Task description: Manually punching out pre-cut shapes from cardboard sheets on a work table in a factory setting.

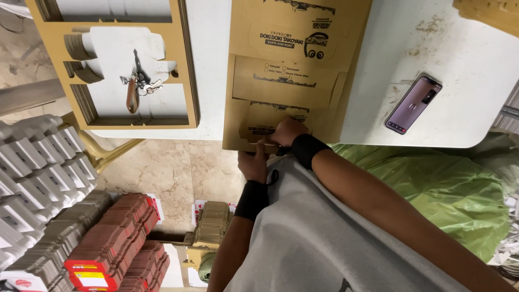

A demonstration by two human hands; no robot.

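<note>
Head view: the printed brown die-cut cardboard sheet overhangs the white table's near edge at centre frame. The right hand pinches its lower panel; the left hand grips from beneath (fingers hidden, so I cannot tell). Uneven pulling could tear it. A punched-out frame lies upper left, red-and-white carton stacks lower left.

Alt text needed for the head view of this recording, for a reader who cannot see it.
Seen from above, a person's left hand and right hand grip the near edge of a printed brown cardboard sheet on a white table. A phone lies to the right, keys on a cut-out cardboard frame to the left.
</note>
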